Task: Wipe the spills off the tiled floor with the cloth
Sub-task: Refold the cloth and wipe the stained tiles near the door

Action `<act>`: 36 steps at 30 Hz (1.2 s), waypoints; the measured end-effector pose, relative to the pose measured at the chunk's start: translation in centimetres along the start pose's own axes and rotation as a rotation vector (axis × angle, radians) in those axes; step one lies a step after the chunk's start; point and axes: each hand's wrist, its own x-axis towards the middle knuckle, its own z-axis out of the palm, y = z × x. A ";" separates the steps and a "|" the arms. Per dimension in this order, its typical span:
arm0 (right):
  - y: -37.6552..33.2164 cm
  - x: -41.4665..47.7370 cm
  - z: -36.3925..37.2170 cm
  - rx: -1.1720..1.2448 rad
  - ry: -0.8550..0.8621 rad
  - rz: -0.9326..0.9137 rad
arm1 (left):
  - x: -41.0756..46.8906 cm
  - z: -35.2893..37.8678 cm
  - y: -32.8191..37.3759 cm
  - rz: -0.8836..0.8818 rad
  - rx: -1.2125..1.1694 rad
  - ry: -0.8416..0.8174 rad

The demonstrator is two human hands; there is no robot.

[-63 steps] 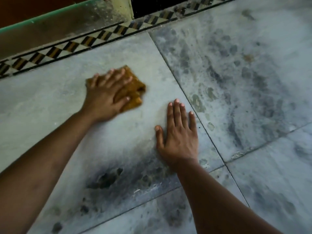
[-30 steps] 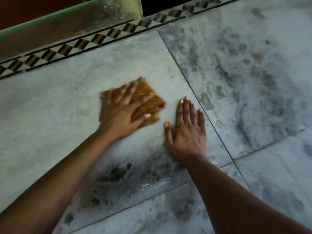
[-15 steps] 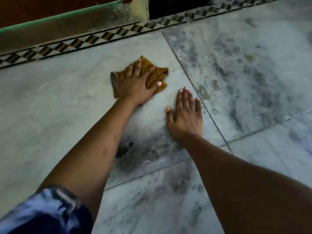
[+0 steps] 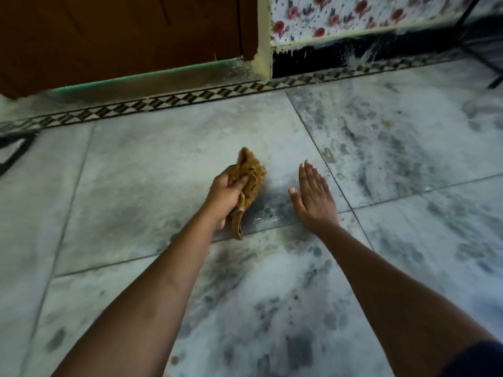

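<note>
floor: tiled floor (image 4: 136, 172), grey marble | marks: dark spills (image 4: 236, 257) | far edge: patterned border strip (image 4: 190, 97)

Left of the cloth (image 4: 251, 180), bare floor (image 4: 136, 172) runs wide, with plenty of room to sweep. Right of the cloth, the right hand (image 4: 313, 198) lies flat on the tiles, only a narrow gap between them. Beyond the cloth there's more open tile, then the door (image 4: 122, 36) and wall (image 4: 353, 17) shut off the far side. Far left of the cloth, a dark flat thing (image 4: 12, 152) sits at the edge.
</note>
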 end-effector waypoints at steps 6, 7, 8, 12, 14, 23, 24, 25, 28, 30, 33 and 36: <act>-2.9 -6.5 -3.2 -0.040 -0.080 -0.124 | -7.8 -4.7 0.6 -0.256 -0.673 -0.003; -3.5 -7.7 -3.3 -0.031 -0.100 -0.130 | -9.2 -5.8 0.3 -0.279 -0.686 0.009; -4.1 -9.0 -3.3 -0.023 -0.122 -0.141 | -11.0 -7.0 -0.1 -0.286 -0.684 0.040; -5.7 -13.3 -1.9 0.039 -0.164 -0.169 | -17.8 -12.0 -0.7 -0.255 -0.593 0.232; -7.1 -15.5 -1.2 0.034 -0.209 -0.207 | -21.8 -14.4 -0.8 -0.250 -0.513 0.380; -14.0 -19.2 0.9 -0.006 -0.323 -0.397 | -32.7 -19.2 -3.4 -0.286 -0.105 0.704; -14.5 -19.2 1.6 -0.021 -0.328 -0.406 | -33.0 -19.6 -4.3 -0.280 -0.041 0.719; -14.9 -19.2 2.1 -0.041 -0.336 -0.418 | -33.0 -19.9 -5.1 -0.282 0.026 0.740; -16.0 -19.0 4.3 -0.135 -0.390 -0.421 | -31.9 -20.5 -7.4 -0.255 0.290 0.796; -16.2 -18.5 4.9 -0.210 -0.421 -0.350 | -30.5 -20.5 -8.4 -0.157 0.589 0.810; -15.6 -18.0 6.4 -0.253 -0.387 -0.316 | -27.5 -20.6 -10.9 -0.104 0.922 0.712; -15.1 -18.4 7.2 -0.222 -0.306 -0.338 | -25.3 -21.0 -14.2 -0.122 1.214 0.440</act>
